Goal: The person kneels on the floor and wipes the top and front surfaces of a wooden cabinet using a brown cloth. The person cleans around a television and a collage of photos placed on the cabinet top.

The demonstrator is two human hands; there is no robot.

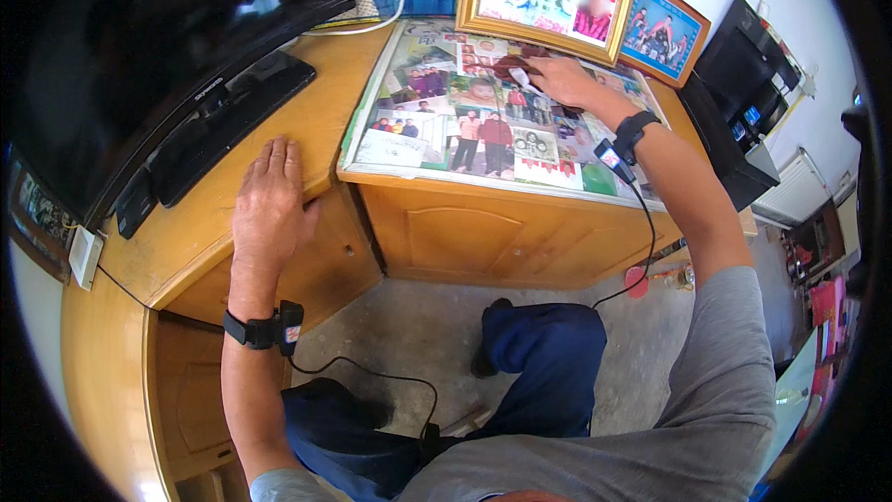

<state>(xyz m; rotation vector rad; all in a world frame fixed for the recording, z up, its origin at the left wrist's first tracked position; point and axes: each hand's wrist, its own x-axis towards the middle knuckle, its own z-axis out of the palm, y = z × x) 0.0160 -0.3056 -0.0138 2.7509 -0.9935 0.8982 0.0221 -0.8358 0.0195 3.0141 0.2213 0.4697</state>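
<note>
My right hand (566, 81) presses a dark red cloth (510, 68) onto the cabinet top, its fingers bent over the cloth. Something small and white (523, 79) shows by the fingertips; I cannot tell what it is. Beneath lies a clear sheet over many photographs (481, 136), with a pale rim along the front edge. My left hand (270, 206) rests palm down on the front edge of the wooden TV cabinet (209, 223). It holds nothing, and its thumb hangs apart over the edge.
A Skyworth television (195, 35) stands at the left. Behind the cloth lean a gold-framed picture (620, 21) and a wood-framed one (665, 31). A white cable (380, 24) runs behind the top. Black wrist-strap cables (651, 251) hang by my arms. A white router-like box (85, 258) sits far left.
</note>
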